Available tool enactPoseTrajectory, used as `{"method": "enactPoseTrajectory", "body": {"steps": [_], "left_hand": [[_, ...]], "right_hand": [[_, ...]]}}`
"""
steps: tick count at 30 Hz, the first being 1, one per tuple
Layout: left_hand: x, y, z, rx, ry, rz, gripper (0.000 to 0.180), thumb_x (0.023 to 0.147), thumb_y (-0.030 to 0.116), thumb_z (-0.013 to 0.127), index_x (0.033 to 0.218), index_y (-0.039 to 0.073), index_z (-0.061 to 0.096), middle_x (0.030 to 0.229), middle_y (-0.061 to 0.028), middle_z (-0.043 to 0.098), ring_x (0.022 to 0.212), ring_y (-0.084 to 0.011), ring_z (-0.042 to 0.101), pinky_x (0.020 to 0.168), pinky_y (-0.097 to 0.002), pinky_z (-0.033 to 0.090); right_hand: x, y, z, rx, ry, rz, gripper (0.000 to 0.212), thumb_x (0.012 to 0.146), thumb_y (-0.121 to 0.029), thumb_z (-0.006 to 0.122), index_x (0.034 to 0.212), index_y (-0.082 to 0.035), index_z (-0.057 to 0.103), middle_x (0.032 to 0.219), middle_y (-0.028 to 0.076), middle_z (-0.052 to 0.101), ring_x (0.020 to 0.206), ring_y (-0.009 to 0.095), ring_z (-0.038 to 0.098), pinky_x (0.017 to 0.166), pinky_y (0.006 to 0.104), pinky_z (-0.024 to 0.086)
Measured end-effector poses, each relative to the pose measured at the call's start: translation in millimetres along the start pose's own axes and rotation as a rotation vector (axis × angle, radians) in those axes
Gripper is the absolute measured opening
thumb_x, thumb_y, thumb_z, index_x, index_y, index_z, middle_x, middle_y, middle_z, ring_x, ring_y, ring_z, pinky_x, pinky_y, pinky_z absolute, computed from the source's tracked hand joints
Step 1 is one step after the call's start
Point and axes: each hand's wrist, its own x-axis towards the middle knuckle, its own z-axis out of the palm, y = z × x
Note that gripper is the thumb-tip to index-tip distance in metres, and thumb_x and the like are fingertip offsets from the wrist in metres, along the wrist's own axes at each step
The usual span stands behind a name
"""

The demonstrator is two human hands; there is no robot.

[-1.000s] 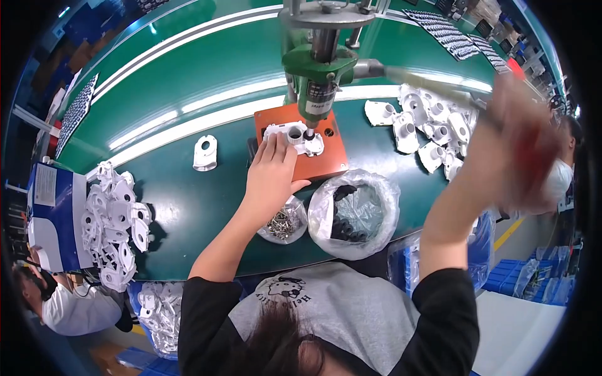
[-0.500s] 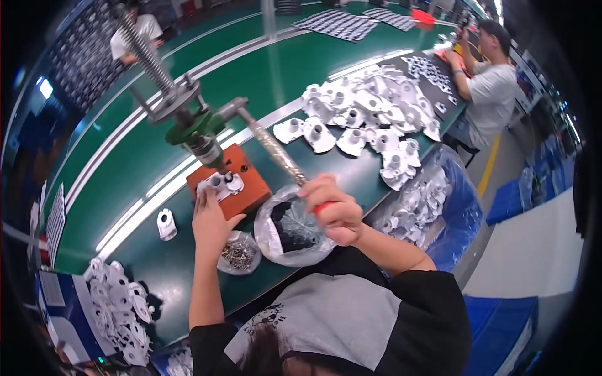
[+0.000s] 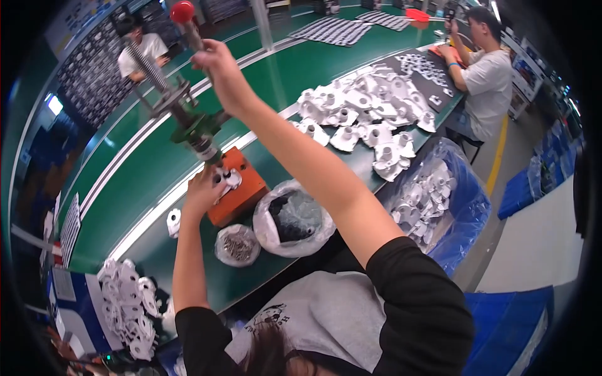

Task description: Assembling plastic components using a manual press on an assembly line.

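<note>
My right hand (image 3: 216,62) is raised high at the far left, its fingers wrapped round the lever (image 3: 193,36) of a green hand press (image 3: 194,128). The lever stands up and ends in a red ball knob (image 3: 182,11). Below the press ram, my left hand (image 3: 202,189) is closed at the side of a white plastic part (image 3: 232,180) on an orange block (image 3: 241,199). The fingers partly cover this part. Another white part (image 3: 174,222) lies on the bench beside my left forearm.
Near me stand a bag of small metal pieces (image 3: 237,246) and a bag of dark parts (image 3: 269,235). White parts are heaped at the right (image 3: 351,103), in a blue-lined bin (image 3: 467,207) and in a box (image 3: 81,307) at lower left. Two people sit at the far side and right.
My right hand has swung the lever up and away to the far left. My left hand stays at the white part on the block, its fingers now further in under the ram.
</note>
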Motion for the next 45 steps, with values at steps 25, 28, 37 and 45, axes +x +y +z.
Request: {"method": "enactPoseTrajectory", "body": {"steps": [25, 28, 37, 45], "left_hand": [[-90, 59, -30, -0.785, 0.325, -0.077, 0.054, 0.067, 0.022, 0.083, 0.113, 0.009, 0.059, 0.101, -0.0063, 0.058, 0.090, -0.0174, 0.058, 0.079, -0.0284, 0.047], [-91, 63, -32, -0.804, 0.328, -0.102, 0.053, 0.068, 0.025, 0.082, 0.112, 0.008, 0.059, 0.103, -0.0074, 0.061, 0.092, -0.0188, 0.059, 0.082, -0.0297, 0.047], [-89, -55, -39, -0.662, 0.513, -0.601, 0.054, 0.081, 0.010, 0.066, 0.129, 0.007, 0.042, 0.102, -0.0134, 0.058, 0.075, -0.0155, 0.061, 0.066, -0.0293, 0.050], [-107, -127, 8, -0.049, 0.612, -0.578, 0.066, 0.080, 0.018, 0.070, 0.133, 0.000, 0.035, 0.127, -0.0271, 0.045, 0.123, -0.0413, 0.039, 0.101, -0.0436, 0.036]], "right_hand": [[-217, 17, -223, -1.768, -0.137, 0.185, 0.062, 0.076, -0.023, 0.068, 0.131, -0.007, 0.045, 0.133, 0.021, 0.041, 0.124, 0.038, 0.037, 0.101, 0.0488, 0.027], [-213, 15, -210, -1.840, -0.111, 0.118, 0.067, 0.077, -0.026, 0.068, 0.136, -0.010, 0.041, 0.134, 0.022, 0.041, 0.125, 0.038, 0.037, 0.100, 0.0501, 0.027], [-212, 16, -217, -1.866, -0.053, 0.312, 0.068, 0.079, -0.034, 0.069, 0.136, -0.011, 0.041, 0.126, 0.019, 0.046, 0.116, 0.035, 0.044, 0.097, 0.0473, 0.029], [-212, 21, -213, -1.882, -0.015, 0.204, 0.074, 0.075, -0.048, 0.071, 0.130, -0.004, 0.046, 0.125, 0.024, 0.047, 0.115, 0.036, 0.046, 0.097, 0.0473, 0.029]]}}
